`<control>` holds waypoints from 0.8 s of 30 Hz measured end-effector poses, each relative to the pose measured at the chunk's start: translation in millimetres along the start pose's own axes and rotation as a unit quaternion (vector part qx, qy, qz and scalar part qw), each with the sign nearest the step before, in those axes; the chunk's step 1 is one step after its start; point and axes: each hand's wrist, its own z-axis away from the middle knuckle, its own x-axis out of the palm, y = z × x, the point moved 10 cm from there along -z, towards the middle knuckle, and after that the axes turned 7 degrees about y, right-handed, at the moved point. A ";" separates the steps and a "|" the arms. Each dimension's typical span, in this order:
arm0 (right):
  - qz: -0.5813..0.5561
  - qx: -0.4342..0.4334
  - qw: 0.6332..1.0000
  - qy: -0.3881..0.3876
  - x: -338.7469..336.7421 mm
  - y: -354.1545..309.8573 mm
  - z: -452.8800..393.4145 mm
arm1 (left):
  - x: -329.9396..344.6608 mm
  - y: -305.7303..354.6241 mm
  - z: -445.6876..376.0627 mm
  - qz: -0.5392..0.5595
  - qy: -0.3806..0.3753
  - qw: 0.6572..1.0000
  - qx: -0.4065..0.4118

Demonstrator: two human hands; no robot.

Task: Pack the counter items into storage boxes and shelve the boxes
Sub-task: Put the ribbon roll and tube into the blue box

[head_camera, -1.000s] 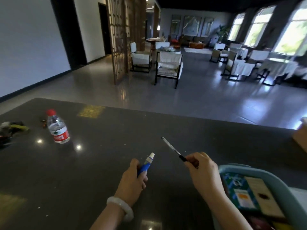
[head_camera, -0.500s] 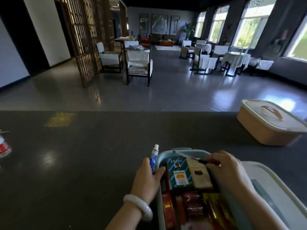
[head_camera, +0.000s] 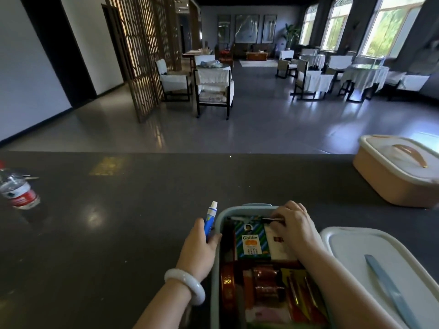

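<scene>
An open light-blue storage box [head_camera: 216,248] sits at the counter's near edge, filled with several packets, among them a green "Golden" pack [head_camera: 251,242]. My right hand [head_camera: 293,223] rests inside the box at its far end, fingers closed on a thin black pen [head_camera: 247,218] that lies across the packets. My left hand [head_camera: 198,249] is just left of the box wall and grips a small blue tube with a white cap [head_camera: 211,218], held upright. The box's white lid with a blue handle [head_camera: 370,264] lies to the right.
A closed peach box with a white lid [head_camera: 399,173] stands at the far right of the dark counter [head_camera: 133,210]. A water bottle with a red label [head_camera: 17,192] and small items beside it are at the far left. Chairs and tables fill the room beyond.
The view swung right from the bottle to the box. My right hand carried the pen into the box and lowered it onto the packets. My left hand followed with the tube to the box's left side.
</scene>
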 end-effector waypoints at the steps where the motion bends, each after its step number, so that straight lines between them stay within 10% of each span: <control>1: -0.002 0.005 1.000 0.006 -0.1 1.3 -0.3 | 0.2 0.1 0.5 -0.003 0.003 1.000 0.001; 18: 0.048 0.016 0.998 0.033 0.5 2.2 2.0 | 6.8 3.4 9.2 -0.040 -0.009 0.999 0.001; 24: -0.109 0.053 0.992 0.037 -12.3 -6.2 5.2 | -8.5 52.5 23.1 -0.238 0.097 0.944 0.206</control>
